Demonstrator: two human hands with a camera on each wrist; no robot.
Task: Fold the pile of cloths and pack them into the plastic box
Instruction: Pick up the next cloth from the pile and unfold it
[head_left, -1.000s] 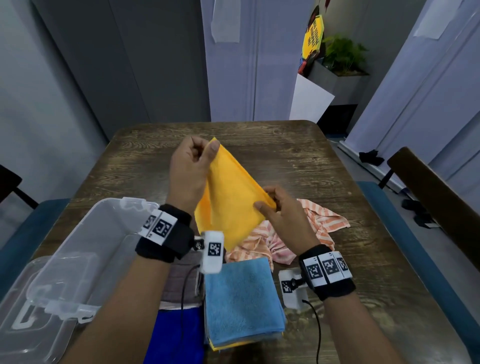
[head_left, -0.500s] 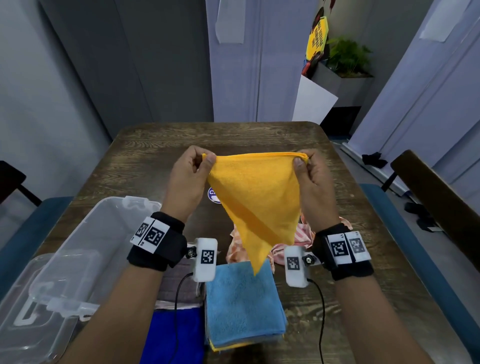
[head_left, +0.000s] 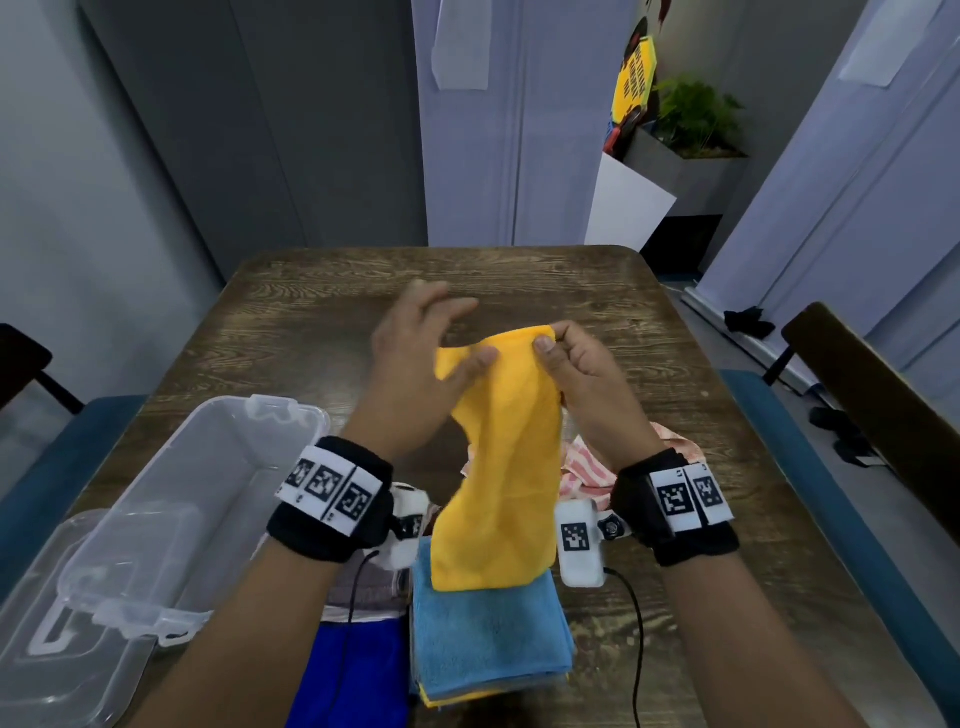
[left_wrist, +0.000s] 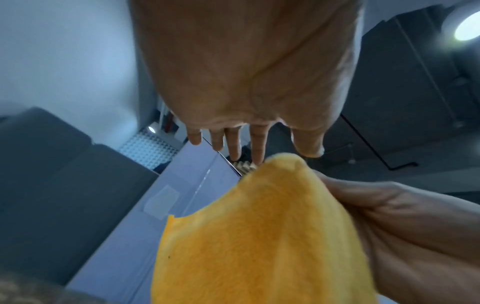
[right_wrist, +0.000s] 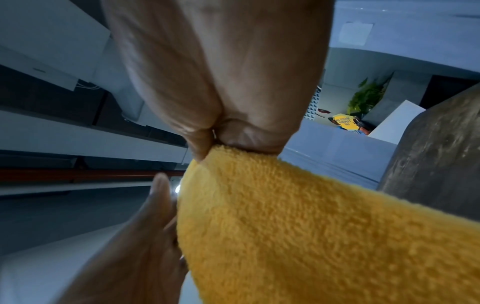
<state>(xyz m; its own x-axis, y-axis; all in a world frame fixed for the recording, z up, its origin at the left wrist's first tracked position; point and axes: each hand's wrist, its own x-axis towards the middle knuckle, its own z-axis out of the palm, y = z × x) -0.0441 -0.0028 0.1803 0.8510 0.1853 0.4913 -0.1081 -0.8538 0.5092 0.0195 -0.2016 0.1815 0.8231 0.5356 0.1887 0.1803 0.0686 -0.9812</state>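
Both forearms are up over the dark wooden table (head_left: 322, 322), wrists close together, and between them hangs the yellow terry cloth (head_left: 501, 467), clear of the tabletop. The right hand (head_left: 587, 379) has it: thumb and forefinger pinch the cloth's top corner, the other fingers curled into the palm (the right wrist view shows that pinch tight on the fabric edge). The left hand (head_left: 410, 379) stands just beside it, palm turned toward the cloth, its fingers (head_left: 452, 312) straight and fanned apart above the fabric, only the thumb laid against the cloth's upper left edge. The cloth's lower end dangles over the folded light blue cloth (head_left: 488, 639) topping a neat stack at the near edge. Behind the right wrist lies a crumpled pink-and-white striped cloth (head_left: 587, 467). Off to the left sits the clear plastic box (head_left: 171, 467), open, its clear lid (head_left: 47, 670) lying beside it, nearer the person.
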